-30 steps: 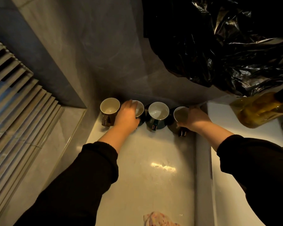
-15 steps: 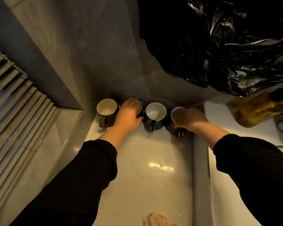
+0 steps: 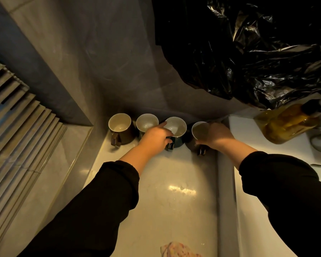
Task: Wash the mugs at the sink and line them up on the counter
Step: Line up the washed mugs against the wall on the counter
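Note:
Several mugs stand upright in a row along the back wall of the pale counter point(image 3: 161, 191). From the left they are a brown mug point(image 3: 121, 129), a second dark mug point(image 3: 146, 122), a teal mug point(image 3: 176, 127) and a black mug point(image 3: 199, 131) at the right end. My left hand point(image 3: 156, 137) grips the teal mug, with the forefinger over its rim and the thumb near its handle. My right hand point(image 3: 214, 135) holds the black mug by its right side. The white sink point(image 3: 248, 210) lies to the right of the counter.
A crumpled black plastic sheet point(image 3: 248, 52) hangs over the wall above the sink. An amber pump bottle point(image 3: 289, 123) lies at the sink's back edge. A patterned cloth point(image 3: 178, 250) sits at the counter's near edge. Slatted blinds point(image 3: 13, 127) are at the left.
My left hand has left the second mug and moved right onto the teal mug. My right hand stays on the black mug at the right end.

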`<state>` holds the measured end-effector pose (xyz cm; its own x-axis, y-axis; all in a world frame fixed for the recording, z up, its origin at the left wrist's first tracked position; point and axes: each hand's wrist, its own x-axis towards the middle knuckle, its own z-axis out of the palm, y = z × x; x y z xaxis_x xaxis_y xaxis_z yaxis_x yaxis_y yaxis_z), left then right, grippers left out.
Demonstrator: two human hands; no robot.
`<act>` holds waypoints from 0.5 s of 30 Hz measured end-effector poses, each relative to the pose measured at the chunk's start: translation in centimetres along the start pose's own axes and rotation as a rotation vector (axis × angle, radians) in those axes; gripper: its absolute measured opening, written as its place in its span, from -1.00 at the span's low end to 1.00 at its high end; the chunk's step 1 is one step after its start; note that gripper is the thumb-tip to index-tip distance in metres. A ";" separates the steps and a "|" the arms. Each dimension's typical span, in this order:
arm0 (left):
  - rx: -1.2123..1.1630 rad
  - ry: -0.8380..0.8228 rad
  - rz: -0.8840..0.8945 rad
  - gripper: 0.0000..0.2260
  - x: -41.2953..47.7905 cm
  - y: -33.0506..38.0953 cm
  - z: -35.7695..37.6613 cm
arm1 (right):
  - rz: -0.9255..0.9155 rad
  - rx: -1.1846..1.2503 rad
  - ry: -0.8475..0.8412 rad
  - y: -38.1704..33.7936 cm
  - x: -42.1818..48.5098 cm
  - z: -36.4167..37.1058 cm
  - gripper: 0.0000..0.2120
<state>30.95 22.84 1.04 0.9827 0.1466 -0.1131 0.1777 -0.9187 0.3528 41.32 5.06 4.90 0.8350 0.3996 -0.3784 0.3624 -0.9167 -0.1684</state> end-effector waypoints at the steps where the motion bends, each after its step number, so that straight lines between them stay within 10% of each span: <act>1: -0.006 0.007 -0.003 -0.72 0.0 0.1 0.0 | 0.005 0.003 0.000 0.0 0.0 0.0 -0.39; 15: -0.054 0.033 -0.003 -0.71 -0.2 0.4 1.1 | 0.032 0.007 0.024 -0.1 0.1 0.2 -0.35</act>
<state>30.81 22.03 0.22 0.9831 0.1624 -0.0844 0.1827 -0.8972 0.4021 41.25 5.19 4.71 0.8559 0.3699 -0.3614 0.3327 -0.9289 -0.1629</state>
